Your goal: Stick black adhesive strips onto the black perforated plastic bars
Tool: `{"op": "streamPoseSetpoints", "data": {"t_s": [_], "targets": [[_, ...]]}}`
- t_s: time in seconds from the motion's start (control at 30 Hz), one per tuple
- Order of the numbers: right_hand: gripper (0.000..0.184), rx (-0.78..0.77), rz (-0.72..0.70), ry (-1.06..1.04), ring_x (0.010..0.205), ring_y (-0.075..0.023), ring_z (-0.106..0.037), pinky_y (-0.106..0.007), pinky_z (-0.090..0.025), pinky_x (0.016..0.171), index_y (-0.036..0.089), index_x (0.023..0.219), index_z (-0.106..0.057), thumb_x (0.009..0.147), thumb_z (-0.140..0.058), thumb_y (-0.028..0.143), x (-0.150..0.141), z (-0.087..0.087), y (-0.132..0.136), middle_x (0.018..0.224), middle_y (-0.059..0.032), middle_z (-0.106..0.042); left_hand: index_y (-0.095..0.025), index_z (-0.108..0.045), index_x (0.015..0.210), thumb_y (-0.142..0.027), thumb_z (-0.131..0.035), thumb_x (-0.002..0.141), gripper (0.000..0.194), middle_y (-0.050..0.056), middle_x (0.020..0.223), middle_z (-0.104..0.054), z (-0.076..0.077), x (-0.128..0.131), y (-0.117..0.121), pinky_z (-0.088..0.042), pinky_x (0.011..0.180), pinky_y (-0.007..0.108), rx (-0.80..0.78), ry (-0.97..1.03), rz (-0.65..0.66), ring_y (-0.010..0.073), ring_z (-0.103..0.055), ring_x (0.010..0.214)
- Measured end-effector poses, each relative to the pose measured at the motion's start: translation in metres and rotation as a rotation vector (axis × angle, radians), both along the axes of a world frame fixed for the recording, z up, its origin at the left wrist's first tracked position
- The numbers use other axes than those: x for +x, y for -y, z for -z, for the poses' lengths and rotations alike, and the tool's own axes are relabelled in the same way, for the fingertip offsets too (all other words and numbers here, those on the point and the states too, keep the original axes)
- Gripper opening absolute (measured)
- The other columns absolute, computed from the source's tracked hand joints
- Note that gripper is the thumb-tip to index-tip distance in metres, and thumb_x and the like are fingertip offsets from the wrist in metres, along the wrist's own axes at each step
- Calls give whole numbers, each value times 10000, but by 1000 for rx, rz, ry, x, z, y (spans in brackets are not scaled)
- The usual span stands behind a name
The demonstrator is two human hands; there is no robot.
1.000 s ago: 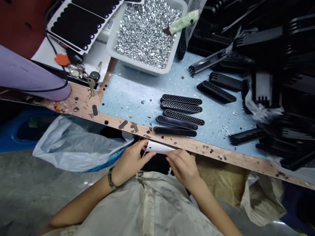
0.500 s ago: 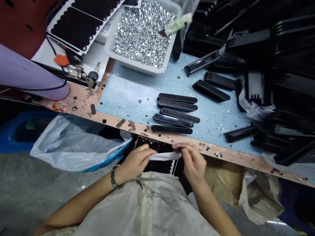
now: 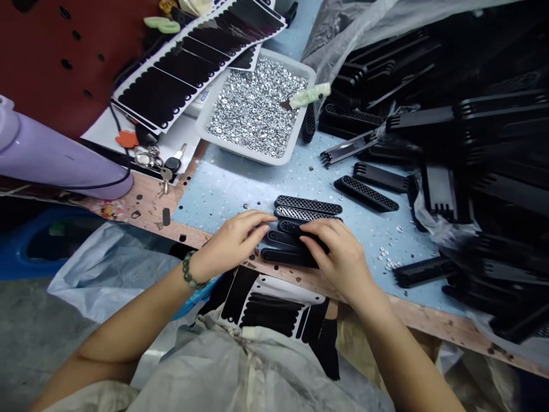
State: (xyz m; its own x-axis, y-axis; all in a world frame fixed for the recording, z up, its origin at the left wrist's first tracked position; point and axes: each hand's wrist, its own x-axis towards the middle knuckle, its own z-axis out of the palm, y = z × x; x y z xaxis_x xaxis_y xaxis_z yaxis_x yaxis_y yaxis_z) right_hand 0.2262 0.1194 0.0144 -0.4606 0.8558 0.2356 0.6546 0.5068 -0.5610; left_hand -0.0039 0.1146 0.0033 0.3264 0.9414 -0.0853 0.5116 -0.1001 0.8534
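Observation:
Several black plastic bars (image 3: 307,204) lie in a row near the table's front edge. The two farthest show lattice tops; the two nearest are smooth on top. On the third bar, a smooth black sticker strip (image 3: 288,226) covers the visible left end. My right hand (image 3: 338,252) has thumb and fingers closed at this strip, hiding the bar's right part. At the left ends of the bars is my left hand (image 3: 231,239), thumb and forefinger apart, nothing visible between them. A white-backed sheet of black stickers (image 3: 274,309) rests at my lap, below the table edge.
A white tub (image 3: 253,154) of small metal nuts stands behind the bars, a green-handled blade over its rim. More sticker sheets (image 3: 171,80), keys (image 3: 172,165) and a purple bottle (image 3: 64,154) are at left. Black plastic parts (image 3: 484,131) and clear plastic heap up at right.
Both hands have risen from the sticker sheet at my lap to the bars on the table. The third bar's left end, lattice before, now looks smooth. The camera view has shifted.

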Motion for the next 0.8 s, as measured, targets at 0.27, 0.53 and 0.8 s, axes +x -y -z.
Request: {"op": "streamPoseSetpoints", "data": {"t_s": [0.27, 0.53, 0.8], "targets": [[172, 12, -56, 71, 895, -187, -563, -343, -507, 775, 168, 1029, -647, 912, -520, 162, -6, 5, -7, 982, -80, -645, -211, -658, 1134, -261, -517, 895, 282, 59, 1158, -634, 11, 11, -24, -517, 892, 325, -157, 148, 60, 157, -612, 1009], [166, 39, -53, 36, 909, -175, -576, -327, -494, 793, 177, 1028, -644, 909, -531, 153, -7, 9, -6, 990, -69, -649, -160, -637, 1137, -240, -547, 868, 295, 80, 1105, -671, 13, 13, -28, -575, 796, 286, -438, 364, 43, 151, -671, 932], [159, 85, -36, 116, 858, -181, -558, -320, -486, 757, 148, 1008, -653, 911, -528, 162, -13, 8, -5, 980, -75, -660, -168, -627, 1151, -273, -548, 860, 320, 68, 943, -707, 14, 15, -25, -559, 753, 268, -434, 311, 41, 149, -675, 868]]}}
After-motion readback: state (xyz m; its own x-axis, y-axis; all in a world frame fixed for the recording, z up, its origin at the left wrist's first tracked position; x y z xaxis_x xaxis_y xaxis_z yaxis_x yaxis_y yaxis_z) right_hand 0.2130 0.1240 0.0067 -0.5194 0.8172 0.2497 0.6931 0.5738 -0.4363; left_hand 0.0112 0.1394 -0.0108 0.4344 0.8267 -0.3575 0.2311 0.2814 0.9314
